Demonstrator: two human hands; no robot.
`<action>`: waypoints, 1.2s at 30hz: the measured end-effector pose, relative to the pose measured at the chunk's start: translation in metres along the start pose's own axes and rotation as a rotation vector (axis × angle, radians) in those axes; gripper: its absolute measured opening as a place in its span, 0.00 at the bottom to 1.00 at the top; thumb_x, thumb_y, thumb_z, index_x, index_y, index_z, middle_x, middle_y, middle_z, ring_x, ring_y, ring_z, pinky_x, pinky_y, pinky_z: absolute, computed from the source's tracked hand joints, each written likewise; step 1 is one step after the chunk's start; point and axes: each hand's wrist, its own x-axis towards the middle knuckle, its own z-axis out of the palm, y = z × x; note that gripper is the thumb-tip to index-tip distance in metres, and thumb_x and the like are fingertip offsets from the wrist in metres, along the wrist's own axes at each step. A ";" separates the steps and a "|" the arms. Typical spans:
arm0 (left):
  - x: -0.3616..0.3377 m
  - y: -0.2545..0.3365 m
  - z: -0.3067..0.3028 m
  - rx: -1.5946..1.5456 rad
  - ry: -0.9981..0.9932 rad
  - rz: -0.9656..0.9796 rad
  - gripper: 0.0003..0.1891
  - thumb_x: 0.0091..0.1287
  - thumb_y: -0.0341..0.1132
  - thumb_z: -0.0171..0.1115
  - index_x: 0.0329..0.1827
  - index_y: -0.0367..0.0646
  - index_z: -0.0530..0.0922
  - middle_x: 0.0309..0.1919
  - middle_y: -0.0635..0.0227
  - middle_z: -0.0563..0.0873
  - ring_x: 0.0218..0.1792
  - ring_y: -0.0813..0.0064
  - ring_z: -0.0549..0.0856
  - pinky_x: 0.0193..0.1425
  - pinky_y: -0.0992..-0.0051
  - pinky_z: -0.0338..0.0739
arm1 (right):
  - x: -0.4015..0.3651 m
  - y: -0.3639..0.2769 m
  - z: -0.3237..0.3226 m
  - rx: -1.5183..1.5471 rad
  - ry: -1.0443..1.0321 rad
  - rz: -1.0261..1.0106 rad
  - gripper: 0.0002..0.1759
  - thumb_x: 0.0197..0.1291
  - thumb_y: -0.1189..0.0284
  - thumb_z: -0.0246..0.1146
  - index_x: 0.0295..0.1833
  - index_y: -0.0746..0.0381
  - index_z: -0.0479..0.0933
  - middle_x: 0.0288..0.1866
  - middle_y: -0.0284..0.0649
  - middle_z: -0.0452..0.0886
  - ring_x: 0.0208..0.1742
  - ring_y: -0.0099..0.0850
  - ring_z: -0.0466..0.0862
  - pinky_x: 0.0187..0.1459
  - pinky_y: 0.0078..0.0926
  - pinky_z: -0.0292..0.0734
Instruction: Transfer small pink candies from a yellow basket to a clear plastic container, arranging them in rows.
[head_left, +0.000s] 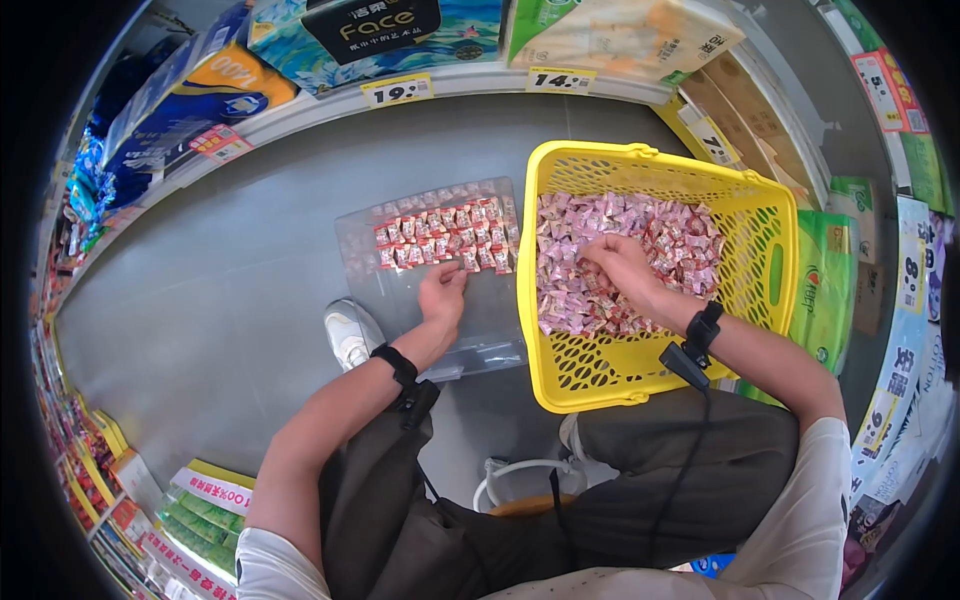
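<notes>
A yellow plastic basket point(532, 300) holds a heap of small wrapped candies point(600, 215), pink ones mostly to the left and red ones point(685, 240) to the right. My right hand point(622, 268) reaches into this heap, its fingers closed together at the candies; what they pinch is hidden. To the left lies a clear plastic box point(365, 290) with red-and-white wrapped candies point(440, 232) lined up in rows. At the front row of these, my left hand point(443, 293) has its fingers curled with the tips together. Anything between them is too small to make out.
Shelves with tissue packs point(375, 30) and price tags point(397, 90) curve around the far side. Green packs point(825, 285) stand right of the basket. A white shoe point(350, 333) is beside the box. Below me is a stool point(530, 470). Both wrists wear black straps with cables.
</notes>
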 end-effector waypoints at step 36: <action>-0.062 0.101 -0.023 -0.434 -0.464 -0.137 0.08 0.74 0.38 0.58 0.42 0.42 0.77 0.21 0.73 0.70 0.23 0.79 0.74 0.27 0.76 0.64 | -0.049 -0.056 0.021 0.052 -0.377 -0.370 0.08 0.69 0.78 0.63 0.50 0.71 0.79 0.32 0.39 0.86 0.27 0.16 0.81 0.28 0.16 0.74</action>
